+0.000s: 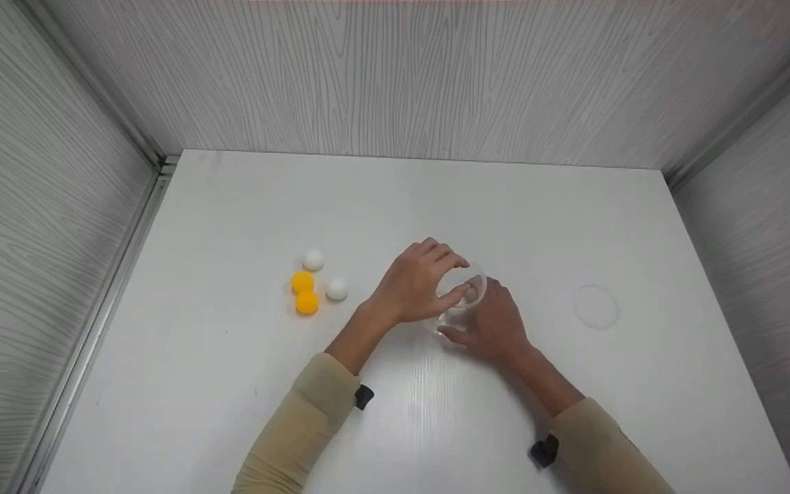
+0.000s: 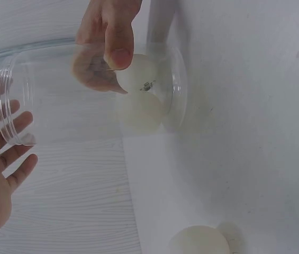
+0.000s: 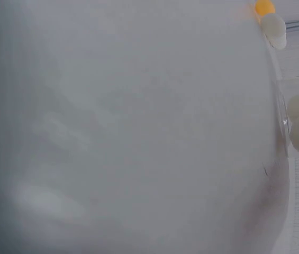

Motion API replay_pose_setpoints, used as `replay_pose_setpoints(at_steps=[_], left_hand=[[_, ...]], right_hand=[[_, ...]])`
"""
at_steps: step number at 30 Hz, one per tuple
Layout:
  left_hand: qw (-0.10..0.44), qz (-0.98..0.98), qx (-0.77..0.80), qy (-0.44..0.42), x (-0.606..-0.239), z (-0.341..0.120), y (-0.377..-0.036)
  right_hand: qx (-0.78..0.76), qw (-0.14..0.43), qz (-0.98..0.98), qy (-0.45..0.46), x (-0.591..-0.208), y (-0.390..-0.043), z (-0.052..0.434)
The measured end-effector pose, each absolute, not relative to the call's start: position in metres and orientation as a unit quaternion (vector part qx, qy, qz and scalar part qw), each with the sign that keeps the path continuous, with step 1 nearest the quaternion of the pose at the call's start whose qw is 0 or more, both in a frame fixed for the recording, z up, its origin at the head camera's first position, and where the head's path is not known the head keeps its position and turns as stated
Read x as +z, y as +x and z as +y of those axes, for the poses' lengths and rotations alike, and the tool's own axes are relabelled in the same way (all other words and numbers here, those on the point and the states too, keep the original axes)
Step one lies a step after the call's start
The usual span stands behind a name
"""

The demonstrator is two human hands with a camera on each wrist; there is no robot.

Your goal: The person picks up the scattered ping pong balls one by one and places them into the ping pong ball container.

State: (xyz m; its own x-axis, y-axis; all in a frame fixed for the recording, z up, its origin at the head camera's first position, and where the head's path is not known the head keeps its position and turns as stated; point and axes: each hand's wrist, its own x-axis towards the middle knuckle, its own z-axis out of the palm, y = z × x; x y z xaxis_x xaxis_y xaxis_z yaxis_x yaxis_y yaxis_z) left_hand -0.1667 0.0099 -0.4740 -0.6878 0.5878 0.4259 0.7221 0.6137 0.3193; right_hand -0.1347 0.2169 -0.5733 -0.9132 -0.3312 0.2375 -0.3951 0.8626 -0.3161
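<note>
jar (image 1: pixel 462 291): I saw both hands clamped on it
left hand (image 1: pixel 417 283): gripped its rim
right hand (image 1: pixel 494 322): held its side
balls (image 1: pixel 313 283): left of jar
lid (image 1: pixel 595 306): right of jar

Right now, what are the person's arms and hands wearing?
Both hands are bare: left hand, right hand. Each forearm has a beige long sleeve pushed back from the wrist, with a small black device at its cuff.
</note>
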Motion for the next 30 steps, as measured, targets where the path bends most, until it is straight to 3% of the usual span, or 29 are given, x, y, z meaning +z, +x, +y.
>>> replay_pose_setpoints(at_steps=[30], left_hand=[[0.152,-0.880,-0.222,-0.391,-0.460,-0.009,-0.161]], right_hand=[[0.205,0.082,-0.960,0.174,-0.571,-0.133,0.216]])
